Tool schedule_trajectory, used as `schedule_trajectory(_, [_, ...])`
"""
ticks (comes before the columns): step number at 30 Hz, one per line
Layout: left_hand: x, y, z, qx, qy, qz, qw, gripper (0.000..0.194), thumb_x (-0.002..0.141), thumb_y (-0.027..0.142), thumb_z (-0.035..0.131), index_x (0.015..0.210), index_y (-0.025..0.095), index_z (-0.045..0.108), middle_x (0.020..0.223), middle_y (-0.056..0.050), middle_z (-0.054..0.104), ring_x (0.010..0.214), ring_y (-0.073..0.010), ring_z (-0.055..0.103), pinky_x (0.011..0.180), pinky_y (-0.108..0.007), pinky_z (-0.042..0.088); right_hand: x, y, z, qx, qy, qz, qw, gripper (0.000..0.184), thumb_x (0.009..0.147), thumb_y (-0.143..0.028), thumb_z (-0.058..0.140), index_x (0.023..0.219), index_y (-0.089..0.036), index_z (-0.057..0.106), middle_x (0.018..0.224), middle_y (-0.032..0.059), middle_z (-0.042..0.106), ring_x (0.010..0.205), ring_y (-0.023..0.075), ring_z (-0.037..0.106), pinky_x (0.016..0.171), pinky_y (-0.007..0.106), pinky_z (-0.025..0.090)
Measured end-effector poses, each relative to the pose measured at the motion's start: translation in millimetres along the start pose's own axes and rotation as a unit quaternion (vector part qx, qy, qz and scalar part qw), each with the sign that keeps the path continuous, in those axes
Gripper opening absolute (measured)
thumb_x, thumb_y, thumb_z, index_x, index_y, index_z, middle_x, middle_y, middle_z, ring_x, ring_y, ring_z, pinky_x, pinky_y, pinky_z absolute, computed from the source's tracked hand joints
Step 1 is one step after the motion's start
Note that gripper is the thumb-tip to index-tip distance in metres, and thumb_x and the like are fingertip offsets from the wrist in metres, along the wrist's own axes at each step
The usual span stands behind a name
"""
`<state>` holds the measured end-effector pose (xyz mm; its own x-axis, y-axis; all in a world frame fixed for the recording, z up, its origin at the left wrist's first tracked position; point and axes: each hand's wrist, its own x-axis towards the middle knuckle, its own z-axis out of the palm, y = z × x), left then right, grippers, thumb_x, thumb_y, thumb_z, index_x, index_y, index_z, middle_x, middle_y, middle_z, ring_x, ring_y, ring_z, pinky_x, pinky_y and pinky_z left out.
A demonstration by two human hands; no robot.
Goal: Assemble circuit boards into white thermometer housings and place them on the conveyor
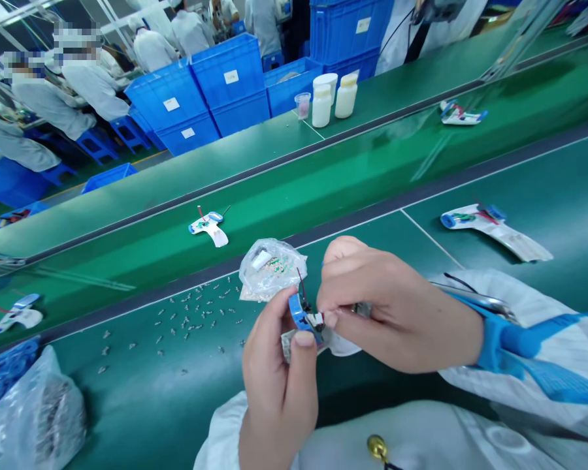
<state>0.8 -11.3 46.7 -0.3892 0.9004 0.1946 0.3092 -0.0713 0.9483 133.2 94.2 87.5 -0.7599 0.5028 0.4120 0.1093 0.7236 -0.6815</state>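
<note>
Right, close work at the near worktop [122, 385]

Both hands are up just above the green surface, bunched tight around a small blue-and-white plastic part [298, 312] with a thin red wire [300, 282] rising from it. The left hand [277, 375] pinches that part narrowly between thumb and fingers, while the right hand [402, 313] comes in from the side, its fingertips [330, 318] closed on the same spot. Something small and metallic [361, 309] shows among the right fingers (too small to name from here). A blue wrist strap [500, 346] circles the right wrist. Just beyond the hands sits a clear plastic bag of small parts [272, 269], and tiny metal pieces [191, 320] lie scattered across the worktop to the left. Further off, a similar blue-and-white assembly [208, 228] lies on a green conveyor belt [323, 189], while co-workers in white smocks [46, 98] stand beside stacked blue crates [191, 98].
</note>
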Motion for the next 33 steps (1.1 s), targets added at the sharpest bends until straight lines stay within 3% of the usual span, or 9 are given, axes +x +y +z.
schedule_trajectory(6, [0, 3, 2.0, 0.026, 0.008, -0.003, 1.000, 0.033, 0.090, 0.044, 0.053, 0.115, 0.025, 0.063, 0.098, -0.003, 0.071, 0.087, -0.0190, 0.064, 0.069, -0.026, 0.047, 1, 0, -4, -0.033, -0.017, 0.009, 0.999, 0.022, 0.073, -0.006, 0.047, 0.054, -0.015, 0.048, 0.051, -0.0038, 0.044, 0.056, 0.0098, 0.028, 0.064, 0.029, 0.026])
schedule_trajectory(13, [1, 1, -1.1, 0.040, -0.012, -0.005, 0.999, 0.034, 0.090, 0.044, 0.053, 0.113, 0.023, 0.064, 0.101, -0.006, 0.069, 0.091, -0.0219, 0.063, 0.069, -0.028, 0.048, 2, -1, -7, -0.092, -0.052, 0.000, 0.994, 0.028, 0.079, -0.010, 0.043, 0.052, -0.016, 0.046, 0.049, -0.0020, 0.042, 0.056, 0.0117, 0.025, 0.063, 0.031, 0.024])
schedule_trajectory(18, [2, -4, -8.6, 0.058, -0.065, 0.014, 0.996, 0.030, 0.091, 0.037, 0.054, 0.119, 0.028, 0.059, 0.097, -0.003, 0.068, 0.089, -0.0192, 0.063, 0.070, -0.025, 0.049, 5, -3, -10, -0.129, -0.074, -0.010, 0.989, 0.030, 0.078, -0.010, 0.044, 0.048, -0.016, 0.040, 0.049, -0.0004, 0.040, 0.057, 0.0125, 0.025, 0.062, 0.032, 0.021])
schedule_trajectory(24, [3, -6, -12.8, 0.106, -0.084, 0.062, 0.989, 0.033, 0.092, 0.033, 0.053, 0.124, 0.029, 0.053, 0.111, -0.004, 0.067, 0.099, -0.0192, 0.063, 0.074, -0.023, 0.050, 6, -5, -11, -0.151, -0.091, -0.027, 0.984, 0.031, 0.078, -0.010, 0.045, 0.048, -0.016, 0.039, 0.049, 0.0003, 0.041, 0.057, 0.0133, 0.027, 0.061, 0.034, 0.021])
schedule_trajectory(27, [1, -3, -11.1, 0.140, -0.109, 0.086, 0.980, 0.039, 0.095, 0.031, 0.047, 0.133, 0.028, 0.044, 0.121, -0.007, 0.063, 0.104, -0.0209, 0.062, 0.081, -0.028, 0.049, 7, -5, -10, -0.141, -0.088, -0.023, 0.986, 0.031, 0.078, -0.009, 0.044, 0.048, -0.017, 0.037, 0.048, -0.0001, 0.039, 0.055, 0.0127, 0.025, 0.061, 0.034, 0.021])
schedule_trajectory(30, [-6, 2, -4.7, 0.155, -0.109, 0.051, 0.981, 0.047, 0.096, 0.037, 0.038, 0.141, 0.025, 0.033, 0.127, -0.013, 0.058, 0.103, -0.0250, 0.062, 0.082, -0.035, 0.049, 7, -6, -8, -0.135, -0.089, -0.019, 0.987, 0.032, 0.078, -0.009, 0.044, 0.048, -0.016, 0.036, 0.048, -0.0006, 0.038, 0.054, 0.0121, 0.024, 0.061, 0.034, 0.022])
schedule_trajectory(33, [-13, 6, 4.0, 0.174, -0.080, 0.006, 0.982, 0.056, 0.093, 0.045, 0.039, 0.142, 0.021, 0.027, 0.116, -0.017, 0.061, 0.096, -0.0288, 0.064, 0.079, -0.041, 0.050, 5, -9, -8, -0.135, -0.106, -0.029, 0.985, 0.033, 0.080, -0.010, 0.042, 0.047, -0.016, 0.037, 0.050, 0.0001, 0.040, 0.056, 0.0126, 0.025, 0.062, 0.034, 0.023])
